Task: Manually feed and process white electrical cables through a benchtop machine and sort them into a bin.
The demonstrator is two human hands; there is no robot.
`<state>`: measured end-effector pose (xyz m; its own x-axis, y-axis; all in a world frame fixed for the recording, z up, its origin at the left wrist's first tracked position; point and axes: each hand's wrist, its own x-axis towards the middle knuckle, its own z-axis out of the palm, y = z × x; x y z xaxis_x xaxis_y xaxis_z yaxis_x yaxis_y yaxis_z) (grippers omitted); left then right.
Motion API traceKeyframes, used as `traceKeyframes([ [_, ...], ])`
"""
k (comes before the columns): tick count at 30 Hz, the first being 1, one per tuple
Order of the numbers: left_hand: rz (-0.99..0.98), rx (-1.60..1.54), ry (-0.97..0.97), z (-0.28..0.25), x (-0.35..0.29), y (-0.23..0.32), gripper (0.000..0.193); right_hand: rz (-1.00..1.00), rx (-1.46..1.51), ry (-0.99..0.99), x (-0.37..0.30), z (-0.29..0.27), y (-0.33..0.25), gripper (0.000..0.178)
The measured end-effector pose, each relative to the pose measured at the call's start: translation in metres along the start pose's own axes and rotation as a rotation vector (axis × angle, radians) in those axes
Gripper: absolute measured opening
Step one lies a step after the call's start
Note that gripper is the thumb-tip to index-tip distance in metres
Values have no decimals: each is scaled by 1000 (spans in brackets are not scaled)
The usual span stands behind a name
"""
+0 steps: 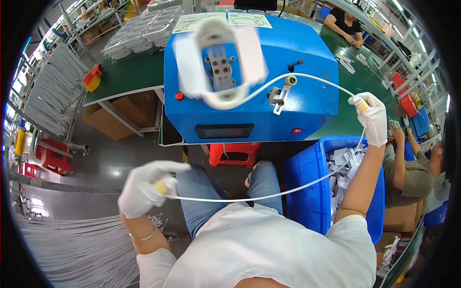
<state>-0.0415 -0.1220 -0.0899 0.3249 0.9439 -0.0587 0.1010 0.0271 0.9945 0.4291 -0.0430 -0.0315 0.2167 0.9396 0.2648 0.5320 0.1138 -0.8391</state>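
A white cable (pixel 269 196) runs in a long sag between my two gloved hands. At the right, my right hand (pixel 370 117) is closed around it, with a yellow wrap showing on one digit. From there the cable arcs left to a blurred white oval winding head (pixel 222 62) on the front of a blue machine (pixel 293 53). My left hand (pixel 149 188), also gloved and with a yellow wrap, is held low at the left, its forefinger stretched out. The cable's other stretch reaches its thumb side, where the other fingers are curled; their exact grip is partly hidden.
A blue bin (pixel 307 177) of white pieces stands right of my legs. Red stools (pixel 233 152) are below the machine and at left. Bundled cables (pixel 81 249) lie lower left; stacked clear trays (pixel 144 31) sit upper left. Co-workers (pixel 343 26) are at the right.
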Motion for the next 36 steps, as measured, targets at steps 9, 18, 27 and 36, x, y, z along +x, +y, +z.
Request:
traceKeyframes([
  [9, -284, -314, -540, 82, 37, -68, 50, 44, 263, -156, -8, 23, -9, 16],
  [18, -294, -128, -386, 101, 41, -119, 39, 20, 353, -241, -8, 47, -43, 22],
  [27, -359, 50, -424, 91, 34, -146, 33, 122, 251, -210, -21, 45, -38, 22],
  [36, -259, 102, -652, 128, 80, -88, 28, 94, 340, -194, -26, 43, -34, 10],
])
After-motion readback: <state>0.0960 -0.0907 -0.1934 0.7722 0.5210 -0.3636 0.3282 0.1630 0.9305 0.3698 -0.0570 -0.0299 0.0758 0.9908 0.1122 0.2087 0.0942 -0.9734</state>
